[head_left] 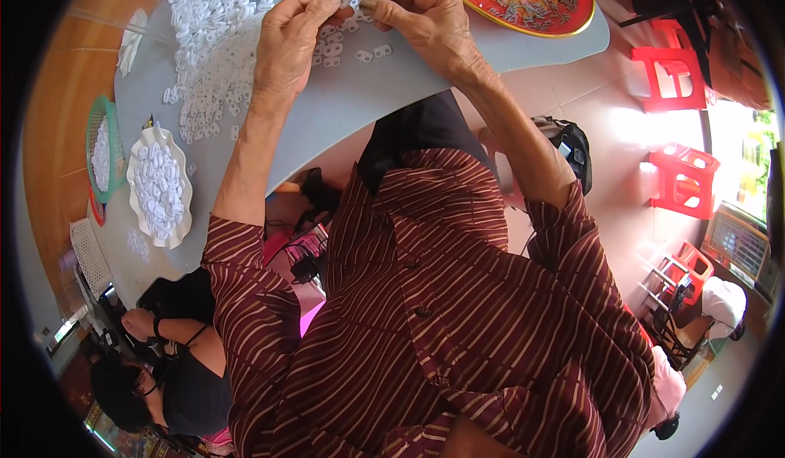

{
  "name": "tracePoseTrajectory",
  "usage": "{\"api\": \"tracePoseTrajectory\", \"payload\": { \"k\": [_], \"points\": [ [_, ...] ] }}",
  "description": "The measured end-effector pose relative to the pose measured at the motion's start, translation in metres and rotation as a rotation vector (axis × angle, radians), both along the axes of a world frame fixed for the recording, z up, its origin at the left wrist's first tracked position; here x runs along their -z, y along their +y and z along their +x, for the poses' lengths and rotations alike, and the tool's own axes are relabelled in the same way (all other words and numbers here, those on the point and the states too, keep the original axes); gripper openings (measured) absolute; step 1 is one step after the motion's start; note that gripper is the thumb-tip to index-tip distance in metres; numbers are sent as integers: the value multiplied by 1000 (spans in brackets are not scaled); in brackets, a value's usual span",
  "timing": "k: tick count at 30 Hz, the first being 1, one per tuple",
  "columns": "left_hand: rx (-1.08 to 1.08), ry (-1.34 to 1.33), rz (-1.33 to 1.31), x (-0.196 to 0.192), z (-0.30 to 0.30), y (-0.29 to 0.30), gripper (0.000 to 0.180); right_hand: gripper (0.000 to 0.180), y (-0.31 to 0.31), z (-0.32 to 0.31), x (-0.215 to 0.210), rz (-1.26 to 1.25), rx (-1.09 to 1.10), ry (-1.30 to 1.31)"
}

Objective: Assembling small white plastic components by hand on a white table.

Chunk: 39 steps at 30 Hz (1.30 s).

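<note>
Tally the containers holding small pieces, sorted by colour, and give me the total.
Red tray: 1
White wavy-edged dish: 1
Green basket: 1
Total: 3

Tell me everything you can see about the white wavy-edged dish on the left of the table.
The white dish is oblong with a wavy rim; it looks like smooth plastic or ceramic, I can't tell which. It sits on the grey table, longer up and down the picture than across. Small white pieces fill it and hide its bottom. A green basket is close on its left; whether they touch is unclear. Neither the left hand nor the right hand touches it.
</note>
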<state>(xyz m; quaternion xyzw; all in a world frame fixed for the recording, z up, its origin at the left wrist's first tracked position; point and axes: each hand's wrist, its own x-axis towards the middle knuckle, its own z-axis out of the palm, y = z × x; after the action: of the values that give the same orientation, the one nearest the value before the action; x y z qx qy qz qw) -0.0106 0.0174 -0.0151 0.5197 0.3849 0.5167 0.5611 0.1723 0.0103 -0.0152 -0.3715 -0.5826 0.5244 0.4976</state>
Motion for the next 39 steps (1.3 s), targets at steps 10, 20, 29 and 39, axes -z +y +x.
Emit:
{"api": "tracePoseTrajectory", "payload": {
  "k": [10,20,29,39],
  "points": [
    [13,-9,57,0,4,-2,19,24,1,-1,6,69,-12,96],
    [-36,273,188,-2,8,-4,20,24,0,-1,5,84,6,47],
    [-87,487,180,-16,18,-15,26,24,3,-1,8,169,51,16],
    [-123,501,238,-9,16,-11,30,31,-1,-3,5,121,3,-28]
  ]
}}
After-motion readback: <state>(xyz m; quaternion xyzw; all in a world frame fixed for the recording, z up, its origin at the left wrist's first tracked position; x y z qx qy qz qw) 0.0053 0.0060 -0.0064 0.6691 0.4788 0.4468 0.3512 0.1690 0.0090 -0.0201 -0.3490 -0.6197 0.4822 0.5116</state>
